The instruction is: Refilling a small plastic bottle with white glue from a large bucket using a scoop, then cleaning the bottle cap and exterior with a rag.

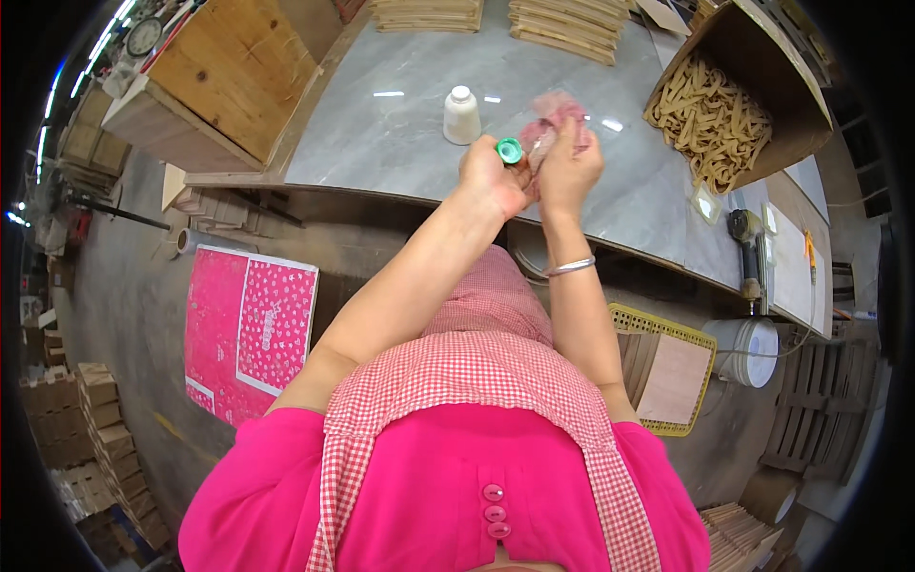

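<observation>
Over the near edge of the grey marbled tabletop [381, 133], my two hands are close together. My left hand [488, 179] is closed around a green round cap-like piece [510, 151] whose ring-shaped end faces up; whether it is part of a bottle is hidden by the fingers. In the fingers of my right hand [570, 173] is a crumpled pink cloth [555, 112], partly smeared by motion. Just beyond my left hand, a white bottle [461, 116] with a white cap stands upright on the table.
Stacks of thin wooden pieces [569, 29] lie at the table's far side. An open cardboard box [805, 105] at the right holds many pale strips [715, 119]. A power tool [748, 250] lies at the right edge. Below are a yellow crate [701, 381], a white bucket [753, 349] and a pink printed panel [214, 324].
</observation>
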`<state>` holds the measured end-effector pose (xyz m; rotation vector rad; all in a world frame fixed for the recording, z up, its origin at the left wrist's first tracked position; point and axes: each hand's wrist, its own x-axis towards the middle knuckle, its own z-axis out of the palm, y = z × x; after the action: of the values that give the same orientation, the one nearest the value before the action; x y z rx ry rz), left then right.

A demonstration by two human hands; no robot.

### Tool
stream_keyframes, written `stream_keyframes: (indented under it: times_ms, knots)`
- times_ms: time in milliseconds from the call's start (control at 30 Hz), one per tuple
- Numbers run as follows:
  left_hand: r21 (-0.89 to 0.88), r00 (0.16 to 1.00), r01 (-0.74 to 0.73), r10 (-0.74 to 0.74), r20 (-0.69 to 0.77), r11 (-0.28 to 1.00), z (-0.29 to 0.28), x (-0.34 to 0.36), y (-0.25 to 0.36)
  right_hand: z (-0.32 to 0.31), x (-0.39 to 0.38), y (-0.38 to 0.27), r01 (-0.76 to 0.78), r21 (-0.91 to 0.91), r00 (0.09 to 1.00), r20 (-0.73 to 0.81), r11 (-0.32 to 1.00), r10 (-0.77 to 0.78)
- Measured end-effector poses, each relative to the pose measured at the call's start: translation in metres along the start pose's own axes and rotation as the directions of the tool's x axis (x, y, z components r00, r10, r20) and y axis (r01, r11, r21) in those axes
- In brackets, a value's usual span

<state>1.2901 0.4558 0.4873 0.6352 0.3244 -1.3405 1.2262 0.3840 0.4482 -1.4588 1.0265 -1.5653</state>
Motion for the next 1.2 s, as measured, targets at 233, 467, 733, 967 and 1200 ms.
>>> stream_keyframes:
  times_ms: [233, 467, 733, 967, 1200]
  knots:
    - [0.094, 0.999, -0.03, 0.028, 0.027, 0.995, 0.002, -0.004, 0.005, -0.019, -0.002, -0.025, 0.003, 0.215, 0.967, 0.248, 0.977, -0.058]
    - [0.144, 0.988, 0.034, -0.055, 0.145, 0.989, -0.021, 0.003, -0.013, -0.026, -0.007, -0.023, 0.145, -0.022, 0.904, 0.41, 0.989, -0.123]
    - [0.186, 0.99, 0.001, -0.026, 0.136, 0.983, -0.005, -0.013, -0.017, -0.027, 0.017, -0.006, -0.045, 0.158, 0.976, 0.219, 0.986, 0.009]
    - [0.116, 0.972, 0.064, -0.088, 0.216, 0.991, -0.005, -0.002, -0.008, -0.025, 0.002, -0.006, 0.31, 0.167, 0.868, 0.353, 0.936, -0.351]
    - [0.191, 0.983, 0.066, -0.097, 0.157, 0.979, -0.003, -0.005, -0.003, -0.026, 0.017, -0.013, -0.023, 0.188, 0.882, 0.467, 0.982, -0.068]
